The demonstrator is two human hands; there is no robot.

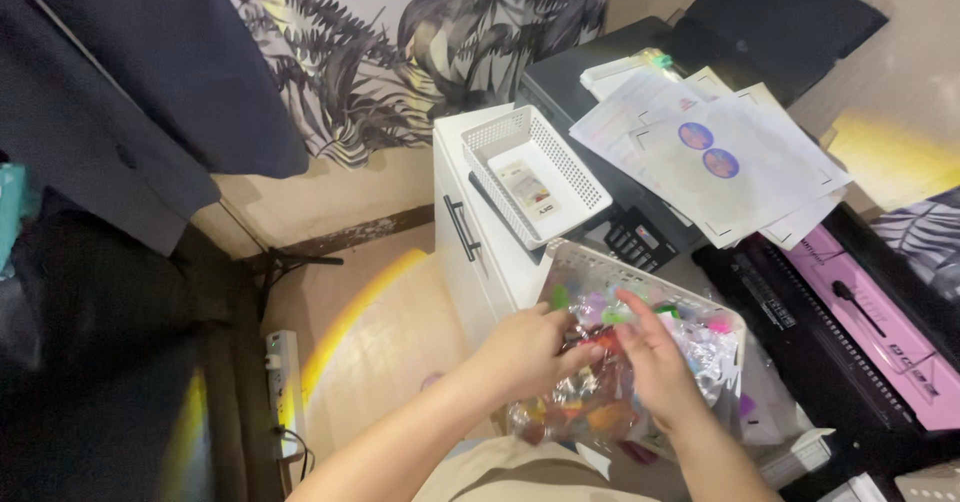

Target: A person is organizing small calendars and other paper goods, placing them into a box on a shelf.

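A: Over the near white basket [700,307], what do the hands hold?
B: Left hand [525,352] and right hand [655,362] both pinch a clear bag of coloured pieces [590,407], lifted against the rim, likely to keep the contents contained.
A: Beyond?
B: A second basket [535,172] on the white cabinet [475,252], beside printed sheets [720,162].

Both hands meet over a white perforated basket [580,259] full of colourful crinkly packets [590,407]. The left hand [527,350] and right hand [655,362] grip the packets between them. Behind stands a second white basket [560,152] on a white cabinet [475,252], beside printed sheets [720,162].
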